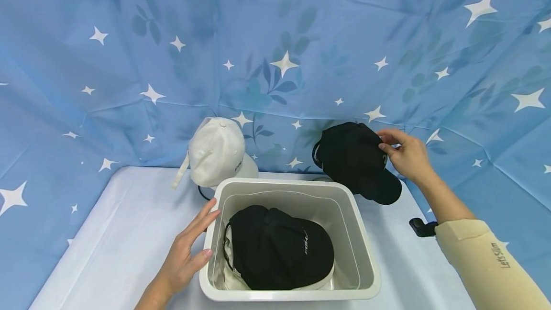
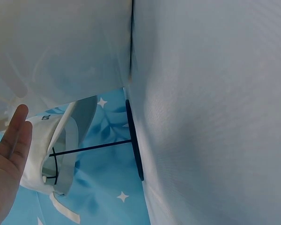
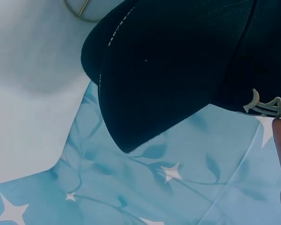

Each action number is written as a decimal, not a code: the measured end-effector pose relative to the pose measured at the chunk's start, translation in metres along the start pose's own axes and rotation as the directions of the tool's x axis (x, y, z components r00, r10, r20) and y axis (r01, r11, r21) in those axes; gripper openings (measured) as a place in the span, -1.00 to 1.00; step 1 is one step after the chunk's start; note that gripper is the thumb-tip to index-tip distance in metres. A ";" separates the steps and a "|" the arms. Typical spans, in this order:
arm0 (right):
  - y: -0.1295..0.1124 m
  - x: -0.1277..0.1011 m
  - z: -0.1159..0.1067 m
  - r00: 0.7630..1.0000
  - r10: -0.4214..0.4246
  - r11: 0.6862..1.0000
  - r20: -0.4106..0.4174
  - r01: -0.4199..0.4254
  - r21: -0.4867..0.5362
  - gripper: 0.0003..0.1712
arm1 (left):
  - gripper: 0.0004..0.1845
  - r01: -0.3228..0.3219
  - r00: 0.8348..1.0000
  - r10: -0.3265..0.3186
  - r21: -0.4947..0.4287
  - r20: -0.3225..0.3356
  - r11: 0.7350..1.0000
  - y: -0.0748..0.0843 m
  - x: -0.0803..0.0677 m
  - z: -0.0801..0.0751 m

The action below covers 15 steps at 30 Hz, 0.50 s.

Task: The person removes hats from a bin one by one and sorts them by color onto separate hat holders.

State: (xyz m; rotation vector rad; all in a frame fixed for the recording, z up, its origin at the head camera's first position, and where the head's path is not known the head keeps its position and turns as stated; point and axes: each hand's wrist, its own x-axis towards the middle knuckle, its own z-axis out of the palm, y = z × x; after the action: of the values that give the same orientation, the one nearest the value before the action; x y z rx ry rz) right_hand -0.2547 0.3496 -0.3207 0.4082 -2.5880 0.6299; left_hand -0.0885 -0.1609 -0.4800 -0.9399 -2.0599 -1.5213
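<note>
Nearest: one pale plastic bin (image 1: 366,252) stands on the white table (image 1: 120,233). Inside it lies one black cap (image 1: 280,248) on top of a white item (image 1: 230,274), only partly visible and not identifiable. The left hand (image 1: 185,252) rests flat against the bin's left wall, fingers straight and spread, holding nothing.

Behind the bin, two caps sit on stands. One white cap (image 1: 217,152) is at the left on a thin black wire stand (image 2: 133,140) with a round base. One black cap on stand (image 1: 355,159) is at the right. The right hand (image 1: 406,154) touches its crown, fingertips bent onto the fabric by the logo (image 3: 267,105); whether it pinches cannot be told.

Count: three caps, two black, one white. One blue star-print cloth (image 1: 275,37) forms the backdrop.
</note>
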 end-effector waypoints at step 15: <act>0.012 -0.007 0.010 1.000 0.023 1.000 0.004 -0.023 0.021 -0.72 | -0.28 -0.014 1.000 0.014 0.002 0.001 1.000 -0.001 0.001 0.001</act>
State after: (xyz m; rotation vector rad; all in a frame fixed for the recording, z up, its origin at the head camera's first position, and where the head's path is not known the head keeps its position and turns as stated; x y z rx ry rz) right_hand -0.2569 0.3562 -0.3359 0.3876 -2.5950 0.6658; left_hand -0.0895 -0.1603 -0.4803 -0.9526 -2.0505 -1.5113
